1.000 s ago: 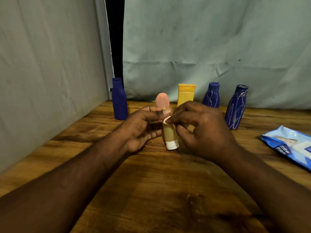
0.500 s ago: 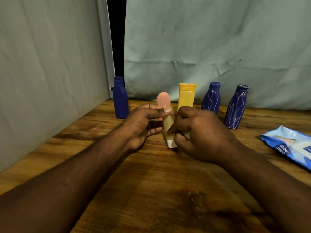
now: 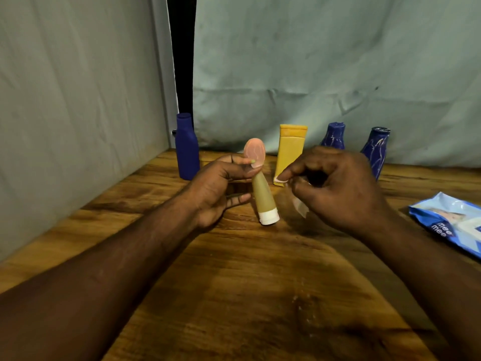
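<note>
Tube [image 3: 263, 196], tan body w/ pink oval top, is at frame centre, tilted, white cap down, close over table [image 3: 234, 295]. L hand [image 3: 216, 186] grips its upper end btwn thumb & fingers. R hand [image 3: 335, 188], right of centre and clear of tube, has fingers curled, pinching thin pale strip [image 3: 300, 208]. Behind: yellow bottle [image 3: 290, 149], blue bottles [image 3: 187, 147]. Wipes pack [image 3: 453, 225] at right edge.

A: Is there any writing to read here?

B: One brand only. The blue wipes packet [image 3: 450, 225], lying flat at the right edge of the wooden table [image 3: 234, 295], carries "mee mee" in white lower-case letters, one word above the other, on a dark patch near its front corner.

A: Anything on the tan squeeze tube [image 3: 263, 194] that the left hand [image 3: 218, 186] pinches?

B: No print that can be read, nor on the clear scrap [image 3: 300, 208] pinched in the right hand [image 3: 338, 188].
</note>
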